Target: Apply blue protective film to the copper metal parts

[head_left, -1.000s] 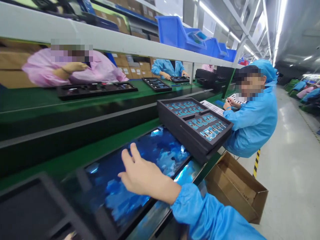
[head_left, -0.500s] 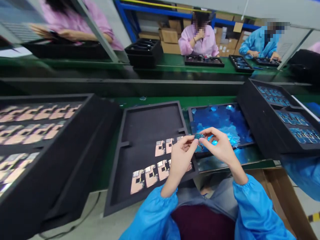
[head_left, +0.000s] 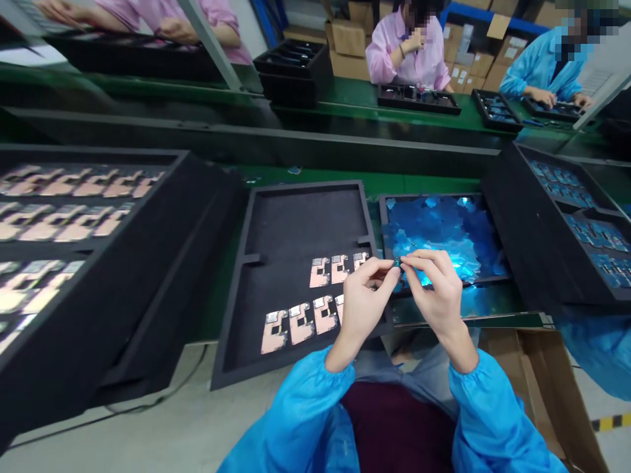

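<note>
My left hand point(head_left: 362, 309) and my right hand point(head_left: 438, 292) meet in front of me, both pinching a small blue-filmed part point(head_left: 397, 264) between their fingertips. Under them lies a black foam tray point(head_left: 296, 230) holding several copper-coloured parts point(head_left: 305, 318) in two rows. Just right of it sits a shallow tray point(head_left: 495, 281) heaped with peeled blue film pieces point(head_left: 438, 230).
A stack of black trays with copper parts point(head_left: 73, 263) stands at the left. Another stack with blue-filmed parts point(head_left: 582, 223) stands at the right. An open cardboard box point(head_left: 537, 374) sits on the floor. Other workers sit across the green conveyor point(head_left: 345, 141).
The view swung from the right side to straight ahead. My right hand left the film tray and joined my left hand on the small part; both have since drawn slightly closer together.
</note>
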The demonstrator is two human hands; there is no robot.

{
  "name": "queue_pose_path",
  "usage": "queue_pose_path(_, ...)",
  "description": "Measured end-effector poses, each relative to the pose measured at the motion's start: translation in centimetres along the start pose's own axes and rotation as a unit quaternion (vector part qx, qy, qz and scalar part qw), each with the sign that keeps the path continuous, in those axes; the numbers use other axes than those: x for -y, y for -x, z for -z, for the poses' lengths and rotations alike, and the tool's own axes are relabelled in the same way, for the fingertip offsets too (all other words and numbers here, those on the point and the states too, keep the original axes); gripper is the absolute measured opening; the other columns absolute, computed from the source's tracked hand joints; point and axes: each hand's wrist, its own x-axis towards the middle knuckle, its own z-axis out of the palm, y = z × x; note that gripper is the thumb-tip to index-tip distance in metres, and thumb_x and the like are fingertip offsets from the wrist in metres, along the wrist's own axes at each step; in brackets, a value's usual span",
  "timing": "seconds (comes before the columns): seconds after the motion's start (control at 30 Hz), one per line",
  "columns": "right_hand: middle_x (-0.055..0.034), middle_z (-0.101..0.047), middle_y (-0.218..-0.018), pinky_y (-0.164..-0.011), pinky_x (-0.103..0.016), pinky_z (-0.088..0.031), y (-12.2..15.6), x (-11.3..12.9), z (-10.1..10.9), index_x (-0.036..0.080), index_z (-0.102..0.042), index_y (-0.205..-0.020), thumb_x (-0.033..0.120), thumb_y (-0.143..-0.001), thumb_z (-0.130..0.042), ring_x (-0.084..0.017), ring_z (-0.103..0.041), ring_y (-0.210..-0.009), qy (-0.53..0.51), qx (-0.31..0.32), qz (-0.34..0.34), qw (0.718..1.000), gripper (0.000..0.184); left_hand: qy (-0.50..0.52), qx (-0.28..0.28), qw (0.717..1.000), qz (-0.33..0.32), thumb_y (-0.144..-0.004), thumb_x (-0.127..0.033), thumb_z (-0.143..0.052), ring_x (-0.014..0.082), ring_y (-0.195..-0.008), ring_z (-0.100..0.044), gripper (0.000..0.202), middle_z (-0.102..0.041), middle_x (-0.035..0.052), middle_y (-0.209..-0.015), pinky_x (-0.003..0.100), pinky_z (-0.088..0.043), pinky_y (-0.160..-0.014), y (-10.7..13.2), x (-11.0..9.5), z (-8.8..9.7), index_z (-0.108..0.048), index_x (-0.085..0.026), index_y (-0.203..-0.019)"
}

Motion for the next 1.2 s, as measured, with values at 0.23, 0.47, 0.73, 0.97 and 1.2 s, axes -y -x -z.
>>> queue_pose_path(0.23,-0.0071,-0.078,-0.102,-0.086,-0.043,-0.064,-0.1,-0.5,0.0,0.026,-0.079,-0.108,0.023,-0.108,-0.064,-0.024,-0.074,-0.098,-0.011,-0.009,0.006,1.0,0.015,0.034,0.06,0.997,0.035,-0.089,-0.042,-0.082,0.0223,-0.083,-0.072,0.025,-0.078,0.0077,-0.1,0.031,-0.061,-0.069,0.8,-0.6,1.3,-0.088,-0.023,-0.104)
queue_pose_path(0.47,-0.0077,-0.082,-0.115,-0.1,-0.047,-0.064,1.5,-1.3,0.5,0.029,-0.078,-0.118,0.015,-0.107,-0.061,-0.026,-0.076,-0.109,0.037,0.033,0.112,0.993,0.025,0.154,0.045,0.97,0.185,-0.08,-0.047,-0.093,0.0204,-0.073,-0.072,0.05,-0.08,0.0078,-0.09,0.026,-0.054,-0.054,0.7,0.8,1.8,-0.086,-0.021,-0.122)
queue_pose_path(0.73,-0.0073,-0.083,-0.112,-0.095,-0.043,-0.065,2.9,-0.3,1.3,0.026,-0.072,-0.124,0.006,-0.105,-0.058,-0.024,-0.076,-0.107,0.03,0.062,0.177,0.982,0.031,0.232,-0.034,0.958,0.165,-0.074,-0.039,-0.098,0.017,-0.087,-0.075,0.044,-0.083,0.0092,-0.113,0.024,-0.061,-0.069,-0.3,0.8,2.6,-0.085,-0.019,-0.112)
queue_pose_path(0.97,-0.0069,-0.074,-0.091,-0.072,-0.036,-0.055,0.5,-2.5,-0.2,0.023,-0.066,-0.102,0.023,-0.105,-0.056,-0.021,-0.069,-0.079,-0.007,-0.009,-0.076,0.997,0.011,-0.013,-0.198,0.979,0.048,-0.079,-0.038,-0.091,0.0245,-0.091,-0.079,0.041,-0.084,0.0102,-0.107,0.035,-0.065,-0.083,-0.5,0.6,10.1,-0.083,-0.016,-0.114)
queue_pose_path(1.2,-0.0174,-0.076,-0.112,-0.089,-0.045,-0.054,-3.2,-8.3,-2.6,0.018,-0.074,-0.111,0.028,-0.101,-0.053,-0.034,-0.068,-0.104,0.193,0.111,-0.186,0.957,0.025,-0.23,-0.153,0.957,0.092,-0.082,-0.025,-0.073,0.0225,-0.079,-0.077,0.036,-0.083,0.009,-0.091,0.031,-0.061,-0.076,-1.1,3.1,17.0,-0.081,-0.011,-0.115)
